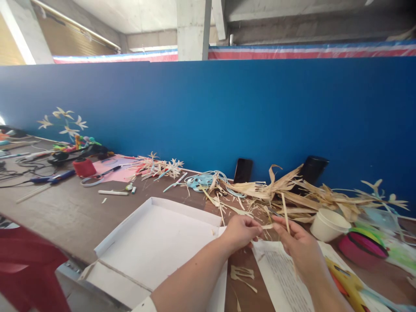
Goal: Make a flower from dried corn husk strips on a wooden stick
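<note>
My left hand [243, 234] is closed in a pinch at one end of a short pale strip of dried husk [268, 226]. The strip's other end reaches my right hand [299, 245], whose thumb and fingers are also pressed together. A thin pale stick-like strip [285, 211] rises upright from my right hand's grip. My own fingers partly hide both pieces. Under my right hand lies a printed sheet of paper [276, 273]. Cut husk pieces [242, 273] are on the brown table below my hands. A heap of dried corn husks [312, 201] lies just beyond.
A shallow white box [156, 238] lies open at left. To the right stand a white cup [329, 225] and a pink round container [362, 249]. A phone [243, 170] and a black cylinder [313, 169] lean by the blue partition [211, 112]. Husk flowers [173, 167] lie farther left.
</note>
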The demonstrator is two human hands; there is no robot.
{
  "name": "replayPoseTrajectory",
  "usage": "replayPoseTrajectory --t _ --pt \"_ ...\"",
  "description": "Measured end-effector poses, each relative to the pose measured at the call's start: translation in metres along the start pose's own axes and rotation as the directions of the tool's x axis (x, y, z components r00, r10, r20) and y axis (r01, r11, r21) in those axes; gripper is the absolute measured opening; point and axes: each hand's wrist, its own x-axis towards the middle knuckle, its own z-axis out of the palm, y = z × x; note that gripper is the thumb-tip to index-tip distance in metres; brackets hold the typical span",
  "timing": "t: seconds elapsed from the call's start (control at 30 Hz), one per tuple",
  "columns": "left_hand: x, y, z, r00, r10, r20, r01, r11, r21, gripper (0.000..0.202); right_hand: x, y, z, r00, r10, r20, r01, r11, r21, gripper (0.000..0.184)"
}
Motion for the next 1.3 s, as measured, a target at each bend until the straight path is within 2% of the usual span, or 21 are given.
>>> replayPoseTrajectory --t 0.17,0.37,0.5,0.63,0.7,0.77,0.83,0.93,1.0,1.07,1.1,1.17,1.23,1.3 --pt "-0.004 0.009 -0.002 0.995 0.011 -0.102 -0.018 0.997 -0.076 0.019 0.003 0.002 -0.002 0.997 0.033 0.071 -0.027 0.997 -0.079 0.044" --pt "-0.001 0.004 -0.002 0.994 0.035 -0.101 -0.057 0.973 -0.223 0.022 -0.001 0.001 0.004 0.989 0.047 0.140 -0.029 0.992 -0.125 0.043" --pt "0.002 0.003 -0.003 0.992 0.029 -0.125 -0.066 0.950 -0.305 0.022 0.001 0.002 0.005 0.982 0.090 0.167 -0.073 0.992 -0.100 0.045" --pt "0.007 0.012 -0.014 0.965 0.010 -0.261 -0.117 0.909 -0.400 0.018 0.004 0.002 -0.001 0.986 0.137 0.097 -0.131 0.989 -0.069 0.047" --pt "0.009 0.016 -0.022 0.927 0.028 -0.374 -0.182 0.905 -0.384 0.017 -0.001 -0.003 -0.005 0.981 0.155 0.114 -0.129 0.971 -0.202 0.042" --pt "0.012 0.018 -0.030 0.879 0.080 -0.471 -0.270 0.896 -0.352 0.016 -0.014 -0.010 -0.007 0.967 0.161 0.199 -0.066 0.908 -0.415 0.033" --pt "0.013 0.018 -0.036 0.837 0.098 -0.539 -0.314 0.892 -0.325 0.015 -0.033 -0.018 -0.007 0.924 0.143 0.353 0.071 0.846 -0.528 0.028" --pt "0.013 0.018 -0.040 0.819 0.102 -0.565 -0.322 0.896 -0.305 0.015 -0.060 -0.022 -0.002 0.869 0.107 0.484 0.240 0.763 -0.600 0.027" --pt "0.012 0.018 -0.038 0.823 0.093 -0.561 -0.305 0.905 -0.298 0.015 -0.064 -0.020 -0.004 0.843 0.100 0.528 0.326 0.685 -0.651 0.025" --pt "0.010 0.020 -0.036 0.832 0.093 -0.547 -0.293 0.911 -0.291 0.015 -0.051 -0.019 -0.012 0.840 0.108 0.532 0.361 0.620 -0.696 0.025" --pt "0.010 0.020 -0.035 0.837 0.098 -0.538 -0.290 0.914 -0.285 0.015 -0.037 -0.019 -0.018 0.854 0.098 0.511 0.357 0.604 -0.713 0.029" --pt "0.010 0.020 -0.033 0.844 0.104 -0.526 -0.280 0.922 -0.268 0.014 0.001 -0.021 -0.033 0.922 0.065 0.381 0.289 0.538 -0.792 0.029" --pt "0.010 0.019 -0.032 0.850 0.099 -0.518 -0.262 0.931 -0.252 0.014 0.044 -0.023 -0.047 0.968 0.055 0.245 0.204 0.397 -0.895 0.023" --pt "0.012 0.016 -0.032 0.857 0.093 -0.506 -0.247 0.937 -0.246 0.015 0.079 -0.020 -0.056 0.963 0.157 0.218 0.178 0.236 -0.955 0.017"
